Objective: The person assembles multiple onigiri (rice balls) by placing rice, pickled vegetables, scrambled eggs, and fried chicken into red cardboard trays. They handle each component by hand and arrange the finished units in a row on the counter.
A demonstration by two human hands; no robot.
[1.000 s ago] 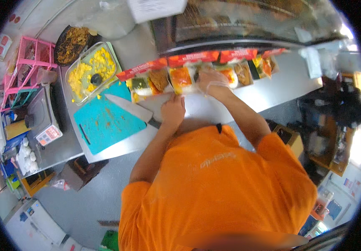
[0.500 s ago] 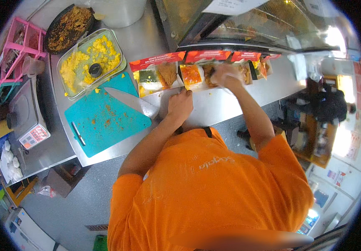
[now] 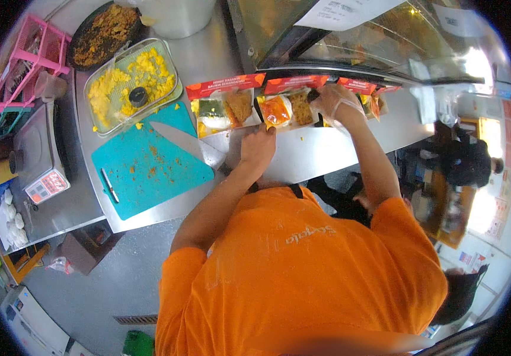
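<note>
Paper meal boxes with red lids stand open in a row along the counter. The first meal box (image 3: 224, 114) holds a dark green piece, white rice and a brown fried piece. In the second meal box (image 3: 291, 118) lie a red-sauced item over white and a brown piece. My left hand (image 3: 258, 145) is closed at the near edge of this second box, its fingertips gripping the rim. Over the third box, mostly hidden beneath it, is my right hand (image 3: 339, 104) in a clear plastic glove. Its fingers bend down together; what they hold is hidden.
On the left are a teal cutting board (image 3: 149, 169) with crumbs, a large knife (image 3: 187, 144), a tray of yellow scrambled egg (image 3: 110, 95), a dark pan of brown food (image 3: 102, 35) and a scale (image 3: 43, 157). A glass case (image 3: 368, 47) borders the boxes. A person (image 3: 466, 157) is at right.
My right hand has shifted right, from beside the second box to over the third, uncovering the second's brown piece. My left hand stays at the box rim. Dark clothing now shows at lower right.
</note>
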